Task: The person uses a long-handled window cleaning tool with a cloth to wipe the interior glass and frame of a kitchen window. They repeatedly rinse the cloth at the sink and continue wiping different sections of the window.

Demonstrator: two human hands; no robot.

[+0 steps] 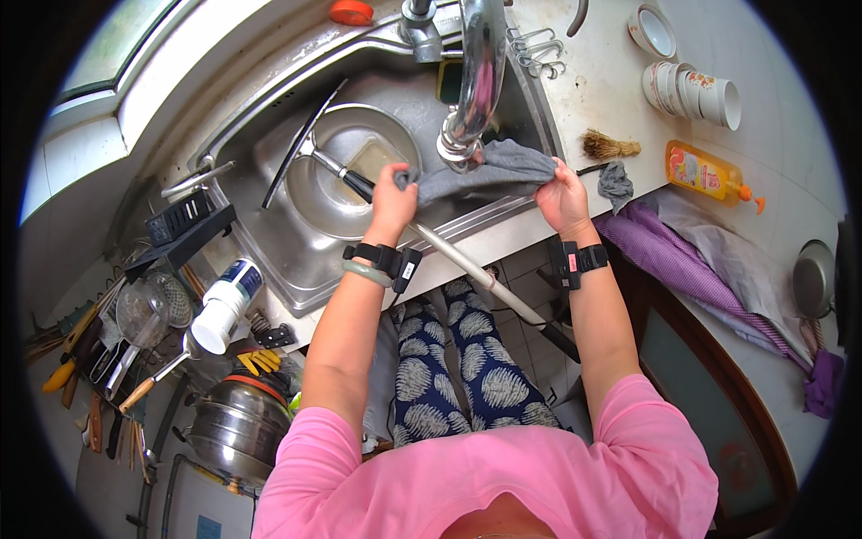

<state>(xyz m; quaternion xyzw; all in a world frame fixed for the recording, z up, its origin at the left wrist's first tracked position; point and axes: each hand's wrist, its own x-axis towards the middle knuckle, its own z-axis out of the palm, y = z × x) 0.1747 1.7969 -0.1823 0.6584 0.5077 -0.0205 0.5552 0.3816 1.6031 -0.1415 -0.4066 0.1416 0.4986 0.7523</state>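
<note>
A grey cloth [512,168] is stretched sideways over the front of the steel sink [256,263], close beneath the chrome faucet [465,135]. My left hand [395,201] grips one end of it, and my right hand [563,199] pinches the other. Behind my left hand a squeegee [306,141] leans in the sink, its black blade up over a round metal basin [323,215]. Its pale pole [465,263] runs out across the sink's front edge toward the floor, passing under the cloth. Water in the basin looks slightly cloudy.
Stacked bowls [693,91], an orange soap bottle [707,174], a straw brush [609,144] and a small grey rag [615,185] lie on the right counter. Metal hooks [537,50] sit by the faucet. Utensils and a white bottle [222,306] crowd the left; a steamer pot [236,424] stands below.
</note>
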